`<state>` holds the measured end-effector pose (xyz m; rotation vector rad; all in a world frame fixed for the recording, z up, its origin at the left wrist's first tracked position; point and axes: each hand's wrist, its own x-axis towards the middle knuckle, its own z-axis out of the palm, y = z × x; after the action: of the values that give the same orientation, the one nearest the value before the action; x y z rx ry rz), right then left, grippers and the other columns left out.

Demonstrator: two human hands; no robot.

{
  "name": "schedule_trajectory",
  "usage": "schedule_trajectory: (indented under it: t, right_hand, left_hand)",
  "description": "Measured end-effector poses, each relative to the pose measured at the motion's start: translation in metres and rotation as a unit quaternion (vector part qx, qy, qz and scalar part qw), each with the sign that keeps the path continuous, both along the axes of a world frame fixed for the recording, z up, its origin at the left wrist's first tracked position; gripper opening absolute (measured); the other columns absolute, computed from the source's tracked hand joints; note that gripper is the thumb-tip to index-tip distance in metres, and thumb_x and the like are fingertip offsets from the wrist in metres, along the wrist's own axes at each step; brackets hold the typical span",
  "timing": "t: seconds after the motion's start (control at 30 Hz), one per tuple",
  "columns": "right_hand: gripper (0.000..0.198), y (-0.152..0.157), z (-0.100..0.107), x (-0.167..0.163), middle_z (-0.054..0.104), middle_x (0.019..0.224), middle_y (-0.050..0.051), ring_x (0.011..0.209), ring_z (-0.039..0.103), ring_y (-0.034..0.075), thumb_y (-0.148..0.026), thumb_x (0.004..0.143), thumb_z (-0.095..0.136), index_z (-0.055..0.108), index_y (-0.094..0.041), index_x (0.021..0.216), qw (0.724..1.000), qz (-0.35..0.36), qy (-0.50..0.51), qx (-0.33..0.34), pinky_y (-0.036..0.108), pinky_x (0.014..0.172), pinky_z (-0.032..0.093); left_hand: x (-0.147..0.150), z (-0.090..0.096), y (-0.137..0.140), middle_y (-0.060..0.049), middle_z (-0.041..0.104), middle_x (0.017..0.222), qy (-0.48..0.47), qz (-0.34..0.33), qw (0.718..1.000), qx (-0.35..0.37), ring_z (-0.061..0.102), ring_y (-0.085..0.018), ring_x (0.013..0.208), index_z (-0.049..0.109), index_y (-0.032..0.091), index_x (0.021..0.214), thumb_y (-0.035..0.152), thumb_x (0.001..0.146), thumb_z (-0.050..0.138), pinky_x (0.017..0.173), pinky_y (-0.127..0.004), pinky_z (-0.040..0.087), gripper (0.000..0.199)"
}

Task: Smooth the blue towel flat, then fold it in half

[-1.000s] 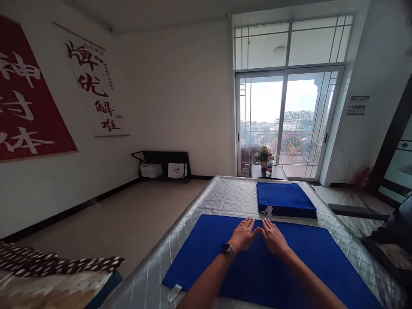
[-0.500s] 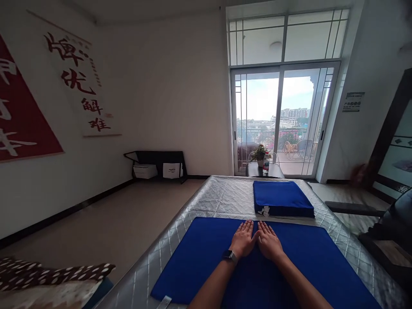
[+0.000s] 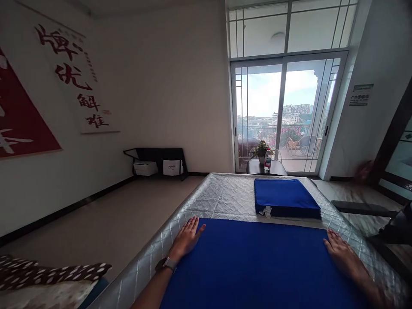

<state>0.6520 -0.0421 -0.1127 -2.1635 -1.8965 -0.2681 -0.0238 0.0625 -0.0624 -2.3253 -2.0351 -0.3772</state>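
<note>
A blue cloth lies spread flat over the near part of a table with a silver quilted cover. At the cloth's far left corner rests my left hand, open and palm down, with a watch on its wrist. My right hand lies open along the far right corner, fingers stretched forward. Neither hand grips anything. Beyond the spread cloth, to the right of centre, sits a neat stack of folded blue cloths, with white tags showing at its near left corner.
Behind the table stands a small dark table with a potted plant and a bottle. A black rack holds white boxes by the wall. A spotted fabric is at lower left, and a dark bench at right.
My hands have moved apart from the middle of the cloth's far edge, the left outward to the left corner and the right outward to the right corner. The view has shifted slightly.
</note>
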Motion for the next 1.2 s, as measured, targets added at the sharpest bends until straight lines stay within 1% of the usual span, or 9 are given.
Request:
schedule_trajectory:
  t: [0.1, 0.17, 0.27, 0.37, 0.53, 0.67, 0.83, 1.0, 1.2]
  right_hand:
    - [0.067, 0.002, -0.011, 0.006, 0.036, 0.157, 0.014, 0.147, 0.030, 0.024, -0.037, 0.093, 0.020, 0.035, -0.006, 0.151, 1.000, 0.007, 0.009, 0.006, 0.045, 0.120, 0.022]
    - [0.069, 0.004, -0.013, 0.006, 0.033, 0.159, 0.015, 0.148, 0.026, 0.025, -0.037, 0.094, 0.021, 0.031, -0.003, 0.152, 1.000, 0.007, 0.009, -0.004, 0.046, 0.121, 0.022]
    - [0.069, 0.006, -0.013, 0.005, 0.031, 0.160, 0.016, 0.148, 0.025, 0.026, -0.037, 0.094, 0.019, 0.029, -0.002, 0.153, 1.000, -0.004, 0.011, -0.015, 0.046, 0.120, 0.023]
    - [0.070, 0.005, -0.011, 0.004, 0.030, 0.160, 0.015, 0.148, 0.026, 0.026, -0.038, 0.094, 0.018, 0.029, -0.002, 0.153, 1.000, -0.010, 0.016, -0.004, 0.047, 0.119, 0.024]
    - [0.070, 0.003, -0.005, 0.000, 0.029, 0.160, 0.016, 0.148, 0.024, 0.026, -0.038, 0.094, 0.019, 0.028, 0.000, 0.152, 1.000, -0.003, 0.021, -0.002, 0.047, 0.119, 0.024]
    - [0.073, 0.004, -0.001, -0.003, 0.027, 0.162, 0.014, 0.149, 0.022, 0.025, -0.044, 0.094, 0.018, 0.028, -0.002, 0.153, 0.999, -0.013, 0.036, -0.008, 0.047, 0.121, 0.022]
    - [0.073, 0.005, -0.004, -0.001, 0.033, 0.159, 0.014, 0.148, 0.026, 0.024, -0.043, 0.093, 0.017, 0.028, -0.005, 0.153, 0.999, -0.012, 0.048, 0.006, 0.044, 0.121, 0.021]
    - [0.074, 0.006, -0.008, 0.004, 0.031, 0.160, 0.015, 0.149, 0.024, 0.025, -0.043, 0.093, 0.015, 0.031, -0.001, 0.151, 0.999, -0.005, 0.052, -0.001, 0.044, 0.121, 0.022]
    - [0.073, 0.007, -0.007, 0.003, 0.030, 0.161, 0.013, 0.148, 0.026, 0.025, -0.045, 0.094, 0.017, 0.031, -0.004, 0.152, 0.999, -0.008, 0.034, 0.008, 0.045, 0.121, 0.023]
  left_hand:
    - [-0.003, -0.005, 0.002, -0.018, 0.031, 0.159, 0.002, -0.001, 1.000, 0.010, 0.027, -0.029, 0.148, 0.035, 0.008, 0.152, 0.059, 0.100, 0.027, 0.120, -0.048, 0.023, 0.073]
    - [-0.003, -0.006, 0.003, -0.017, 0.031, 0.159, 0.000, -0.008, 1.000, 0.007, 0.027, -0.028, 0.148, 0.035, 0.009, 0.152, 0.058, 0.101, 0.026, 0.120, -0.048, 0.024, 0.072]
    - [-0.009, -0.004, 0.004, -0.016, 0.029, 0.160, -0.006, -0.011, 1.000, -0.013, 0.024, -0.027, 0.149, 0.032, 0.008, 0.154, 0.058, 0.101, 0.024, 0.121, -0.047, 0.022, 0.072]
    - [-0.015, -0.002, 0.004, -0.017, 0.026, 0.161, -0.013, -0.008, 1.000, -0.022, 0.021, -0.026, 0.150, 0.029, 0.006, 0.154, 0.056, 0.102, 0.021, 0.122, -0.046, 0.020, 0.073]
    - [-0.015, -0.002, 0.002, -0.017, 0.029, 0.160, -0.017, -0.001, 1.000, -0.005, 0.025, -0.027, 0.149, 0.031, 0.009, 0.154, 0.057, 0.102, 0.024, 0.121, -0.046, 0.022, 0.072]
    - [-0.015, -0.004, 0.002, -0.017, 0.030, 0.160, -0.020, 0.005, 1.000, 0.001, 0.026, -0.028, 0.148, 0.033, 0.010, 0.154, 0.058, 0.102, 0.025, 0.120, -0.047, 0.024, 0.071]
    - [-0.016, -0.006, 0.005, -0.016, 0.032, 0.160, -0.020, -0.005, 1.000, 0.006, 0.027, -0.028, 0.148, 0.034, 0.012, 0.153, 0.058, 0.101, 0.025, 0.120, -0.046, 0.024, 0.070]
    - [-0.015, -0.006, 0.006, -0.016, 0.031, 0.160, -0.013, 0.002, 1.000, 0.003, 0.026, -0.027, 0.149, 0.034, 0.010, 0.153, 0.059, 0.101, 0.022, 0.121, -0.044, 0.022, 0.072]
    - [-0.014, -0.008, 0.007, -0.017, 0.030, 0.160, -0.011, 0.001, 1.000, 0.004, 0.025, -0.027, 0.149, 0.033, 0.008, 0.153, 0.057, 0.102, 0.022, 0.122, -0.044, 0.019, 0.072]
